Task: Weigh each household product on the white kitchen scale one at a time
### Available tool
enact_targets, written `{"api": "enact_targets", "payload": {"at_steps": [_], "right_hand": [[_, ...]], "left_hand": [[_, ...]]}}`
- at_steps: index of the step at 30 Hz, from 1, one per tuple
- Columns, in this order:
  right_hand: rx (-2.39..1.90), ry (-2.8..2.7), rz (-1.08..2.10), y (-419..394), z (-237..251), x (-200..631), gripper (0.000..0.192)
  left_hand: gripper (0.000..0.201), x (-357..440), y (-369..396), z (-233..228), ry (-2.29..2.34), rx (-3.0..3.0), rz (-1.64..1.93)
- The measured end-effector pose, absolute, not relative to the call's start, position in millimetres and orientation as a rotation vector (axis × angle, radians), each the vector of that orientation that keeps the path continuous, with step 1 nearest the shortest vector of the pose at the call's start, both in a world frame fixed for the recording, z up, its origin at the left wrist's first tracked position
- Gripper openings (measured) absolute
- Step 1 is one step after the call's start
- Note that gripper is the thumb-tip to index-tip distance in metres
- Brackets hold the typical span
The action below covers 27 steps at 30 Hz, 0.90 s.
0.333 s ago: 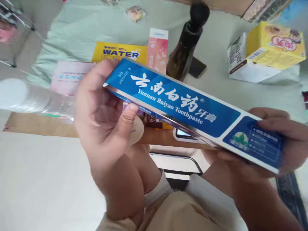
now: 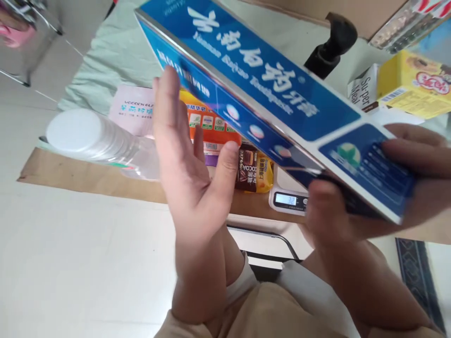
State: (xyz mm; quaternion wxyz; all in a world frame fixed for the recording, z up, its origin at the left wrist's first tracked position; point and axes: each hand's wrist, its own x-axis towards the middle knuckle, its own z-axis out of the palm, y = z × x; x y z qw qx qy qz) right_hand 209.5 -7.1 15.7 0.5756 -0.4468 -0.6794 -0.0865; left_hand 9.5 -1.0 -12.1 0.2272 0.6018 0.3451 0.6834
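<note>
Our right hand (image 2: 347, 223) grips one end of a long, glossy cardboard toothpaste box (image 2: 262, 94), tilted above the tabletop (image 2: 88, 180). Our left hand (image 2: 193, 188) is open beside it; we cannot tell whether they touch. A ridged clear bottle (image 2: 118, 141) is near the tabletop's front left corner.

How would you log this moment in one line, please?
right hand: gripping toothpaste box near one end; left hand: open, box contact unclear; nearby: lit screen
</note>
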Motion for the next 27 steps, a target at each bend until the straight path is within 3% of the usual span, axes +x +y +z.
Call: {"api": "enact_targets", "payload": {"at_steps": [5,13,21,24,27], "right_hand": [[-0.983,-1.688,-0.179,27,12,150,0.034],[-0.985,-1.746,-0.167,43,-20,123,0.044],[-1.066,-1.835,-0.112,32,-22,132,0.057],[-1.06,-1.838,-0.095,27,-18,138,0.059],[-0.987,-1.786,-0.014,19,-15,154,0.047]], "left_hand": [[0.043,18,-10,-11,1.155,1.29,1.879],[0.047,13,-9,-11,0.988,1.152,1.75],[0.046,27,-10,-15,1.109,1.047,1.88],[0.037,31,-8,-8,1.078,1.087,1.913],[0.019,37,-7,0,1.046,1.179,1.981]]}}
